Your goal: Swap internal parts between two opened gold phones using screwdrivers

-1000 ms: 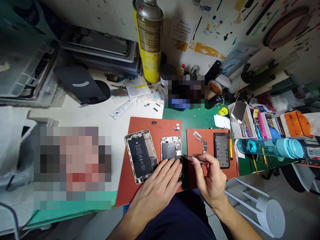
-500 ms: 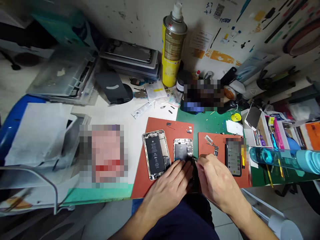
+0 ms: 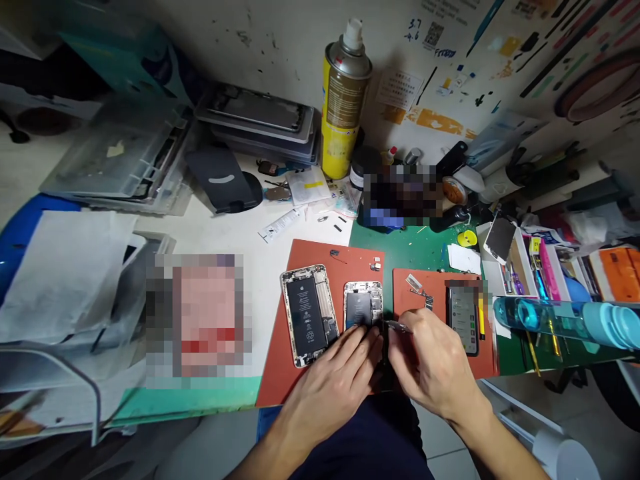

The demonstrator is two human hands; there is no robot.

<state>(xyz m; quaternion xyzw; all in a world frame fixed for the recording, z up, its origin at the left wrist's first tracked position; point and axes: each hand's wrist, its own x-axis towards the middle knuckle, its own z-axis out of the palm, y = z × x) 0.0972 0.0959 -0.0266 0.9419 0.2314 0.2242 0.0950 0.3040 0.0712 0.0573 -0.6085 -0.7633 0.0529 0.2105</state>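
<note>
The smaller opened phone (image 3: 359,303) lies on the red mat with its black battery and inner parts bare. My left hand (image 3: 336,365) rests over its lower end, fingers stretched out flat and close together; they hide that end. My right hand (image 3: 430,357) is closed around a thin, pointed metal tool (image 3: 397,326), whose tip is at the phone's right edge. I cannot tell whether the tip touches it. Left of it, a larger opened phone (image 3: 309,317) lies with its battery showing, its lower right corner close to my left hand.
A phone with a lit screen (image 3: 463,320) lies on the right-hand red mat (image 3: 400,287) beside small metal parts (image 3: 420,291). A blue bottle (image 3: 565,320) lies at the right. Behind stand a yellow spray can (image 3: 343,107) and a black phone stand (image 3: 223,180).
My right hand has turned and shifted slightly, so more of the metal tool shows. The left hand stays on the smaller phone. The whole view has shifted slightly.
</note>
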